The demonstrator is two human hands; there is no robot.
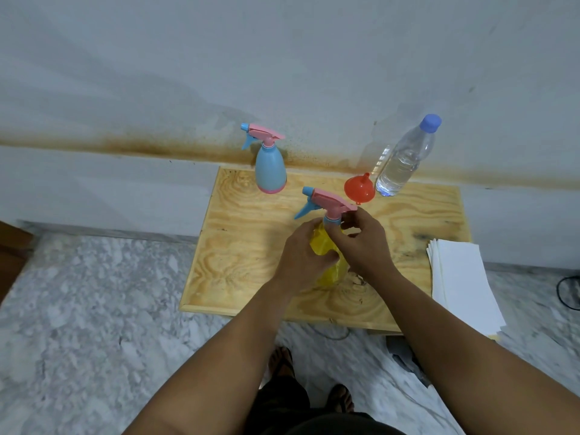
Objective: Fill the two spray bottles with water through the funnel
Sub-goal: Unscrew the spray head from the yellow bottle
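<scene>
A yellow spray bottle [329, 262] with a pink and blue spray head [326, 202] stands near the middle of the wooden table [244, 246]. My left hand [303, 255] grips its yellow body. My right hand [361, 240] pinches the neck collar just under the spray head. A blue spray bottle [270, 171] with its spray head on stands at the back left of the table. A red funnel [359, 188] lies on its side at the back, beside a clear water bottle [405, 158] with a blue cap.
A stack of white paper sheets [461, 277] lies on the table's right edge. The wall runs just behind the table. Marble floor surrounds it, with a black cable [568, 290] at the far right and my sandalled feet below.
</scene>
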